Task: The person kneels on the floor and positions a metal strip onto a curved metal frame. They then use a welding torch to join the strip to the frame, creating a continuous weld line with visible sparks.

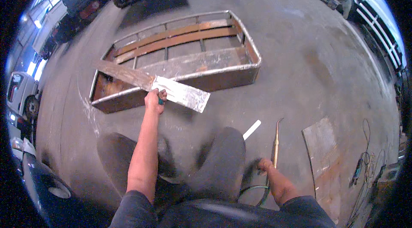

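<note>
The strip (182,93), long, flat and straight-edged, lies slantwise over the near left part of the frame (214,81). One stretch is dull, rusty brown; the other, jutting past the near wall, is bright silvery white with grey smears.

The left hand (155,100) is curled into a fist at the strip's near edge, closed on a small green object (161,101); whether it also grips the strip cannot be told. Well apart from it, the right hand (266,166) is beside the torch (276,146), a slim brass-coloured tube with a bent tip; its grip cannot be made out. A green hose (253,187) curves below.

The frame, a shallow metal box with rounded corners and a pale, tubular-looking rim, has rusty slats along its far side. On the smooth grey floor (296,86) are a narrow white bar (252,129) and, further right, a brown-stained flat sheet (324,150).
</note>
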`<act>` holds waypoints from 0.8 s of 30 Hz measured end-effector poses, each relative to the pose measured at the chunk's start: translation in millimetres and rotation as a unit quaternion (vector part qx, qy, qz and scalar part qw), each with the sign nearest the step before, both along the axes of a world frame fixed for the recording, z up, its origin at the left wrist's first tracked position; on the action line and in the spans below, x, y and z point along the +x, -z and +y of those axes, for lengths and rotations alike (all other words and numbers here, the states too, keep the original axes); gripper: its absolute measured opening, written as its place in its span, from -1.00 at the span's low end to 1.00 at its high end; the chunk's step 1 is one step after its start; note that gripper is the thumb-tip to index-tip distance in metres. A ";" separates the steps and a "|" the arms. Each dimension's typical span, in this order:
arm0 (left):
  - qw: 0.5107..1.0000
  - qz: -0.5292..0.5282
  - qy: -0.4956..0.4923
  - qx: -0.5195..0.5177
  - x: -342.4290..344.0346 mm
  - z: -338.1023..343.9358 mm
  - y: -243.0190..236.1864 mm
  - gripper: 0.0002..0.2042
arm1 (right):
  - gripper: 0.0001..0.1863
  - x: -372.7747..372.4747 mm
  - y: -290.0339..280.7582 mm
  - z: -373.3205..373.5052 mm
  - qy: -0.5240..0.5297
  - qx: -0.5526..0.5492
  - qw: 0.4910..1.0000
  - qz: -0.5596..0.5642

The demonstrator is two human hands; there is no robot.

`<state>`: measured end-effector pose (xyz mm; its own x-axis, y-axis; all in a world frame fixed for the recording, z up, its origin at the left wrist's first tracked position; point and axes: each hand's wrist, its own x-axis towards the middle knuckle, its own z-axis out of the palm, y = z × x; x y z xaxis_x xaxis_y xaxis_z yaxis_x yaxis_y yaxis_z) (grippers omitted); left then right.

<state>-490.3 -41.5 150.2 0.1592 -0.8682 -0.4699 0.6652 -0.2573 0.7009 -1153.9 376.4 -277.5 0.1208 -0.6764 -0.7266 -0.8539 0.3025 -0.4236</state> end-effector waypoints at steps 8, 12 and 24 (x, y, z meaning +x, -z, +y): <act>0.940 -0.278 0.119 -0.158 -32.2 123.7 -189.7 -0.60 | -0.74 157.3 7.5 4.9 -0.078 0.068 0.993 0.055; 0.914 -0.345 0.083 -0.198 0.6 155.9 -230.1 -0.55 | -0.68 144.1 -15.9 -2.6 -0.044 0.080 0.993 0.077; 0.874 -0.466 0.031 -0.135 134.2 227.1 -221.6 -0.67 | -0.40 118.2 -44.4 -12.6 -0.241 -0.011 0.959 -0.151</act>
